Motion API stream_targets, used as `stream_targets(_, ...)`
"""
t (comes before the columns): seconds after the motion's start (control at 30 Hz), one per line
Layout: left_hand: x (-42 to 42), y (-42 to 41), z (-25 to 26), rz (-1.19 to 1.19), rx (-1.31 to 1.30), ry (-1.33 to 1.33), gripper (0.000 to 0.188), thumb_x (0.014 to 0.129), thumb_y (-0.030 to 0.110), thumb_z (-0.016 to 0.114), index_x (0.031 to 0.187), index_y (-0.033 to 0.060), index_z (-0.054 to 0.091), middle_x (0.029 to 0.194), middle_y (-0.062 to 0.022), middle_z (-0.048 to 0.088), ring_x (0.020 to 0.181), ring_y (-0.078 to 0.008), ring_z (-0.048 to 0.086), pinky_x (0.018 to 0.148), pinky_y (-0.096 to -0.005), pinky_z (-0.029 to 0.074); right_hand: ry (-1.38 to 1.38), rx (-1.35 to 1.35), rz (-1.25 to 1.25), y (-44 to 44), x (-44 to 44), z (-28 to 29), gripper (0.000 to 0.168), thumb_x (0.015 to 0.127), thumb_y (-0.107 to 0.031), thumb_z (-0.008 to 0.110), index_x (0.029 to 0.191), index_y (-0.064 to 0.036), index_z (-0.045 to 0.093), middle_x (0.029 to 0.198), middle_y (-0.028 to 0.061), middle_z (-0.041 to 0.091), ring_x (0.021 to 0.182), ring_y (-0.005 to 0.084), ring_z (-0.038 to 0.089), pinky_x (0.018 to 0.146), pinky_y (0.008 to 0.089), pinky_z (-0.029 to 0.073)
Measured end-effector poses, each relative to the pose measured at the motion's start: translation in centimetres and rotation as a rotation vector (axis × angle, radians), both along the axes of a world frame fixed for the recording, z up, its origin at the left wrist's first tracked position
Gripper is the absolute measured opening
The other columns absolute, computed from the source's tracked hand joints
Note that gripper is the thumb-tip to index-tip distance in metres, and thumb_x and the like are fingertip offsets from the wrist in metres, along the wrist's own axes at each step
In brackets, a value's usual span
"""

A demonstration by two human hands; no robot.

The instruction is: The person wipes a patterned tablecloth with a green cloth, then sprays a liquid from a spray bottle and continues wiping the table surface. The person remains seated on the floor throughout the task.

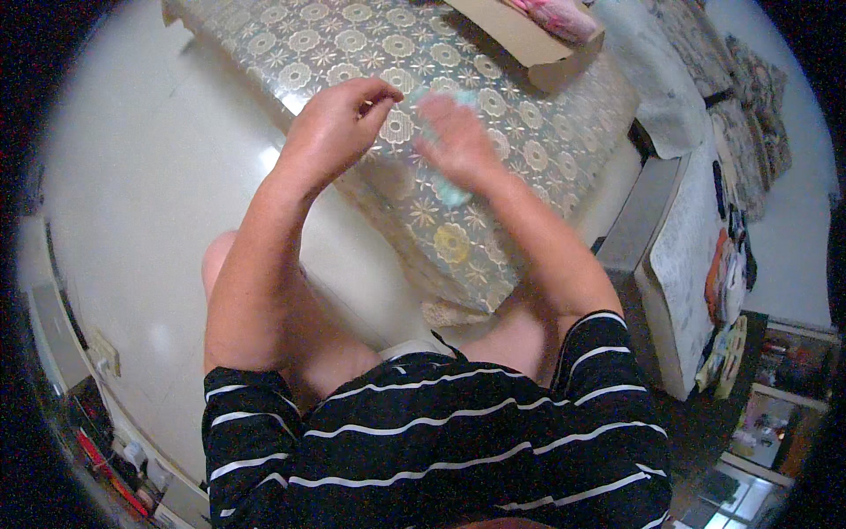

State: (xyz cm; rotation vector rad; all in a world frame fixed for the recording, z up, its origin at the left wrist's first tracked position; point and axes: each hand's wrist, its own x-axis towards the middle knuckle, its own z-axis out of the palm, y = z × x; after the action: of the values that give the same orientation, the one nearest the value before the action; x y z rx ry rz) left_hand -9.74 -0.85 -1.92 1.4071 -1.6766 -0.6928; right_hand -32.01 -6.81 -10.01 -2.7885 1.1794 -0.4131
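Observation:
My left hand (340, 125) hovers over the left part of a table covered with a flower-patterned cloth (451, 243). Its thumb and fingertips come together; whether something small is pinched between them is not visible. To the right, my right hand (459, 142) is blurred by motion. A pale teal piece, apparently soft fabric (455, 193), shows above and below that hand, which hides its middle. Blur leaves it unclear whether the right fingers grip this piece or only lie over it. A glossy clear layer seems to cover the patterned cloth.
An open cardboard box (509, 40) holding a pink bundle (562, 16) stands at the table's far right. Beyond the right side is a grey bench-like piece (634, 218) with clothes (727, 271) on it. Power plugs and cables (132, 453) lie at lower left.

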Motion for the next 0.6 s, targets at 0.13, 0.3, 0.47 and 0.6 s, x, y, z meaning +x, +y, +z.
stream_targets(0.13, 0.7, -0.7, 1.3, 0.031, -0.021, 0.577, 0.025, 0.093, 0.023, 0.056, 0.108, 0.0064, 0.066, 0.103, -0.0082, 0.068, 0.091, -0.0172, 0.064, 0.080, -0.0291, 0.050, 0.070, 0.085, 0.255, 7.2, 2.3, 2.7, 0.060, 0.088, -0.042, 0.053, 0.137, -0.007, 0.042, 0.146, 0.0136, 0.035, 0.136, 0.0322, 0.031, 0.113, 0.0466, 0.021)
stream_targets(0.3, 5.9, -1.5, 2.4, 0.254, -0.095, 1.267, 0.029, 0.094, 0.020, 0.055, 0.115, 0.0020, 0.060, 0.110, -0.0077, 0.065, 0.093, -0.0178, 0.062, 0.083, -0.0289, 0.049, 0.091, 0.087, 0.172, 3.0, 1.5, 1.7, 0.061, 0.090, -0.044, 0.047, 0.138, -0.007, 0.040, 0.148, 0.0125, 0.032, 0.137, 0.0311, 0.028, 0.114, 0.0467, 0.019)
stream_targets(0.47, 10.3, -1.1, 0.4, -0.012, -0.046, 1.834, 0.020, 0.093, 0.007, 0.049, 0.108, -0.0020, 0.058, 0.101, -0.0114, 0.063, 0.089, -0.0194, 0.060, 0.076, -0.0306, 0.051, 0.023, -0.038, -0.267, -10.2, -3.9, -0.9, 0.063, 0.093, -0.047, 0.041, 0.141, -0.007, 0.035, 0.146, 0.0149, 0.036, 0.133, 0.0322, 0.035, 0.109, 0.0455, 0.027)
stream_targets(0.6, 11.2, -0.3, 0.2, -0.002, -0.002, 1.950, 0.018, 0.092, 0.005, 0.048, 0.106, -0.0009, 0.058, 0.099, -0.0109, 0.063, 0.088, -0.0192, 0.060, 0.075, -0.0307, 0.051, 0.065, 0.220, -0.632, -12.4, -1.3, 1.2, 0.066, 0.092, -0.050, 0.040, 0.141, -0.006, 0.036, 0.145, 0.0153, 0.037, 0.132, 0.0321, 0.038, 0.109, 0.0451, 0.026)
